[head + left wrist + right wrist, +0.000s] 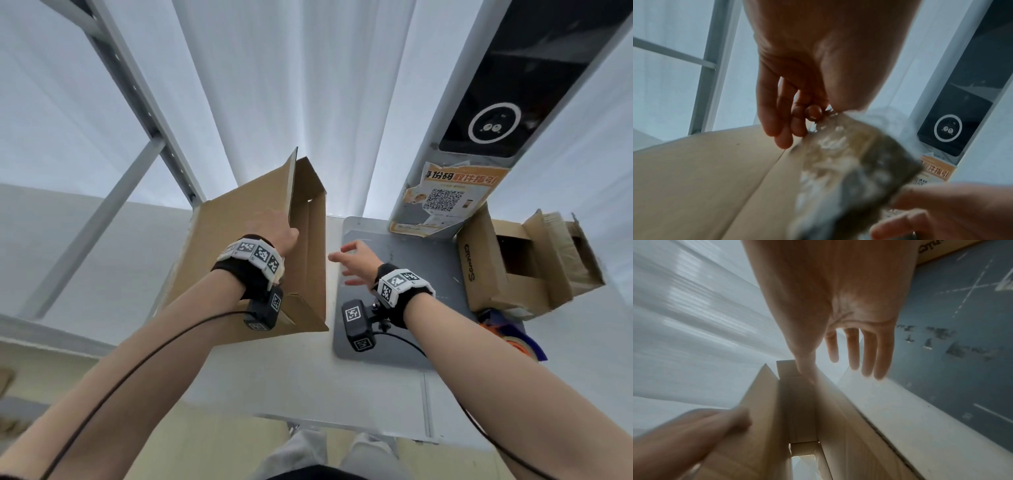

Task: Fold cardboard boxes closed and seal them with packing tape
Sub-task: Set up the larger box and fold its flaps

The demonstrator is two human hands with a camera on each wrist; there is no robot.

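Metal rack frame (pixel 137 161): stood far left, behind the bench (pixel 274 377).
Cardboard box (pixel 239 240): lay on the bench left of centre, open side facing right, one flap raised.
Left hand (pixel 274 234): fingers on the raised flap's edge, seemingly steadying it for folding; the wrist view also showed crumpled clear tape (pixel 838 154) pinched at its fingertips.
Right hand (pixel 354 262): fingers spread, empty, hovering just right of the opening above the grey cutting mat (pixel 411 267).
Second cardboard box (pixel 513 263): far right, flaps open.
Tape dispenser (pixel 513 335): near right, beneath that box.
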